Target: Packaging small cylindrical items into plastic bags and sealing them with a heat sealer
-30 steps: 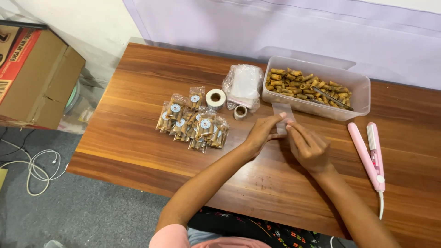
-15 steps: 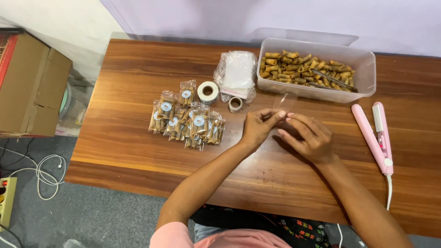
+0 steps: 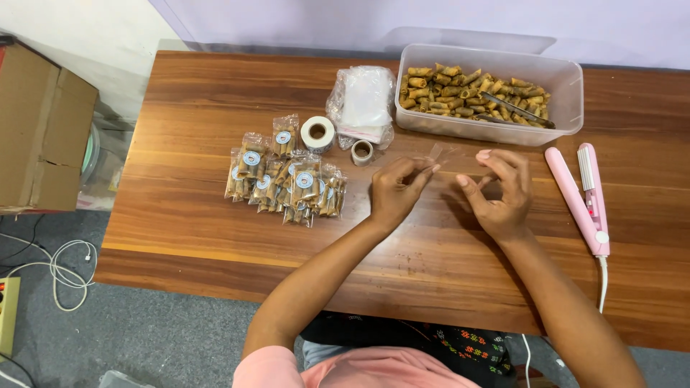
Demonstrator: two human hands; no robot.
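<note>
brown striped wood grain runs left to right across the table point(image 3: 215, 93), with grey carpet below it at the lower left of the frame and a pale wall along the top.

compared with half a second ago, the two hands have drawn a little apart, and the small clear plastic bag point(image 3: 451, 154) now shows stretched between them rather than hidden under the fingers. the left hand point(image 3: 397, 188), just left of centre, pinches the bag's left end between thumb and fingertips. the right hand point(image 3: 502, 188), right of centre, has its fingers curled with thumb and forefinger closing at the bag's right end; whether they actually grip it cannot be made out. the bag is thin, glossy and see-through, held just above the wood, its long axis running left to right across the frame.

above the hands sits a translucent rectangular tub point(image 3: 568, 86) full of short golden rolled snacks. left of it lies a crinkled stack of empty clear bags point(image 3: 363, 100), with a white roll of round stickers point(image 3: 317, 133) beside it. at centre left is a heap of filled, labelled packets point(image 3: 287, 183). a pink flat-iron-shaped sealer point(image 3: 583, 197) lies at the right, long axis running top to bottom. a cardboard box point(image 3: 39, 133) stands at far left.
</note>
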